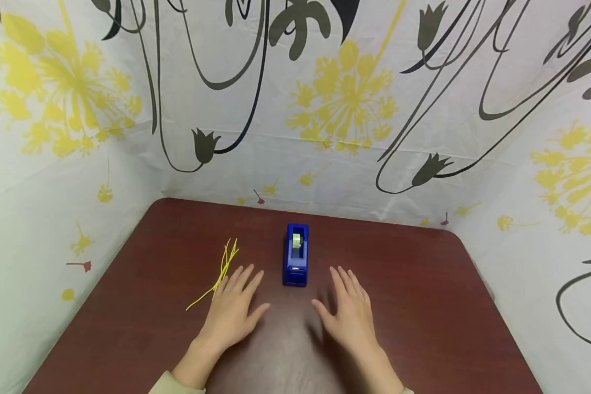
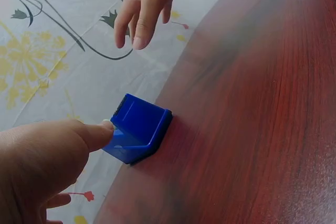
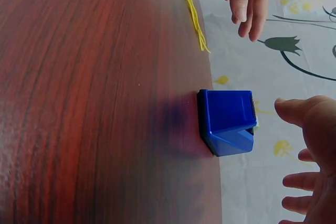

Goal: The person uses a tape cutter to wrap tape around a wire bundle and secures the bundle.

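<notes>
A blue tape dispenser with a small roll of tape in it stands on the dark red table, between and beyond both hands. Left of it lies a loose bundle of thin yellow strings. My left hand has its fingers spread, with its fingertips close to the strings; whether they touch cannot be told. To the right, my right hand hovers with extended fingers and holds nothing. The dispenser shows its serrated edge in the left wrist view, and the strings appear in the right wrist view.
The wood-grained table has rounded far corners. A white cloth printed with yellow flowers and grey plants hangs behind it and along both sides.
</notes>
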A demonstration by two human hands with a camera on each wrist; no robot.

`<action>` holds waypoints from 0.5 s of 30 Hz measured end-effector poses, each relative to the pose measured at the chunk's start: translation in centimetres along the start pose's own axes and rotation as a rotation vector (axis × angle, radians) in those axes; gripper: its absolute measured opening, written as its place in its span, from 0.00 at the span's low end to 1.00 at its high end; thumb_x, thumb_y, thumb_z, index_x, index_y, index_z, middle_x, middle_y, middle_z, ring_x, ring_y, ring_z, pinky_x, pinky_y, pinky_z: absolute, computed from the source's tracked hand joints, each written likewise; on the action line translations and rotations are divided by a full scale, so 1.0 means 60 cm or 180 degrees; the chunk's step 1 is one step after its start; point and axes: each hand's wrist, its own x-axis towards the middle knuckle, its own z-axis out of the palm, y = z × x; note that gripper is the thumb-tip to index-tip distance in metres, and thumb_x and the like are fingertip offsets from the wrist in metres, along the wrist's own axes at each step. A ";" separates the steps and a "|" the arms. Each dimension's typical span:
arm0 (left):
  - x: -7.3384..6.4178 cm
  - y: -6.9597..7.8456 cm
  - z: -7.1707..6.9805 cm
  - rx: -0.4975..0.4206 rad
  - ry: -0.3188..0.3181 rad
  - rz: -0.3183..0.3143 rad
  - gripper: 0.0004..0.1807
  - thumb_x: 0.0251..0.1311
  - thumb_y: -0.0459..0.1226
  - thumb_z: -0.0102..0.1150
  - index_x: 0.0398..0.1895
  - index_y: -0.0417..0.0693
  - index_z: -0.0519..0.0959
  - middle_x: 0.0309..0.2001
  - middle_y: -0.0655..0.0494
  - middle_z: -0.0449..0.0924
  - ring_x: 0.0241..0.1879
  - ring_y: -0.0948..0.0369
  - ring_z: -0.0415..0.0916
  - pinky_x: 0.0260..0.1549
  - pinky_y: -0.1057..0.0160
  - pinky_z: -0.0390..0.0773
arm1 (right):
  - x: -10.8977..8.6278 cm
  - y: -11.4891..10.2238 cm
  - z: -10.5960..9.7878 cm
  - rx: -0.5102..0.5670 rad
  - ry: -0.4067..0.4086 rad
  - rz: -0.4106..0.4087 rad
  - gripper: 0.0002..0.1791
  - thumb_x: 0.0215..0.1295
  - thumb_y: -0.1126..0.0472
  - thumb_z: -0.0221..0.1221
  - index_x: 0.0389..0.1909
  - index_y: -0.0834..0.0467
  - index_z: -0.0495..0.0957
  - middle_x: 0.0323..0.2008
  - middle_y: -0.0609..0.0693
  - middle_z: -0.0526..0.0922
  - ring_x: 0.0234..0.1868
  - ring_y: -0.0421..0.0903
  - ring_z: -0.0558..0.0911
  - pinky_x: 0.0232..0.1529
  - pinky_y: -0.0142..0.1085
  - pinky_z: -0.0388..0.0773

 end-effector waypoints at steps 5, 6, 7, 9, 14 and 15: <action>0.006 0.000 0.004 0.0022 -0.0015 0.0011 0.37 0.64 0.54 0.65 0.73 0.51 0.70 0.73 0.44 0.65 0.73 0.42 0.60 0.66 0.36 0.60 | 0.006 0.002 0.006 -0.0002 0.0102 -0.0090 0.38 0.66 0.49 0.66 0.73 0.58 0.67 0.70 0.62 0.70 0.73 0.62 0.65 0.65 0.63 0.63; 0.007 0.000 0.004 0.0014 -0.0030 0.0007 0.37 0.64 0.54 0.65 0.73 0.51 0.70 0.73 0.44 0.65 0.73 0.42 0.60 0.67 0.36 0.60 | 0.007 0.002 0.008 -0.0003 0.0095 -0.0099 0.37 0.67 0.49 0.66 0.73 0.58 0.67 0.70 0.62 0.70 0.73 0.62 0.65 0.65 0.63 0.63; 0.007 0.001 0.005 0.0002 -0.0040 0.0006 0.37 0.64 0.54 0.65 0.73 0.50 0.70 0.73 0.44 0.65 0.73 0.42 0.60 0.67 0.37 0.60 | 0.008 0.002 0.009 -0.0002 0.0086 -0.0106 0.37 0.67 0.49 0.66 0.73 0.58 0.67 0.70 0.62 0.70 0.73 0.62 0.65 0.65 0.63 0.62; 0.009 0.002 0.007 -0.0018 -0.0061 0.0008 0.37 0.64 0.53 0.65 0.73 0.49 0.70 0.73 0.43 0.65 0.72 0.42 0.60 0.67 0.37 0.60 | 0.010 0.001 0.011 0.0017 0.0052 -0.0110 0.37 0.67 0.50 0.65 0.73 0.58 0.67 0.70 0.62 0.70 0.73 0.62 0.64 0.65 0.63 0.62; 0.014 0.006 0.009 -0.0111 -0.0055 0.0016 0.36 0.64 0.52 0.66 0.72 0.46 0.71 0.72 0.41 0.65 0.72 0.41 0.60 0.67 0.37 0.60 | 0.014 -0.003 0.015 0.0129 0.0014 -0.0141 0.35 0.68 0.52 0.65 0.72 0.60 0.68 0.69 0.63 0.71 0.73 0.63 0.65 0.66 0.62 0.63; 0.015 0.007 0.009 -0.0129 -0.0061 0.0010 0.36 0.64 0.52 0.66 0.72 0.46 0.71 0.72 0.41 0.65 0.72 0.41 0.60 0.67 0.38 0.60 | 0.015 -0.003 0.015 0.0150 0.0009 -0.0148 0.34 0.68 0.52 0.65 0.72 0.61 0.68 0.68 0.63 0.71 0.72 0.63 0.65 0.66 0.61 0.64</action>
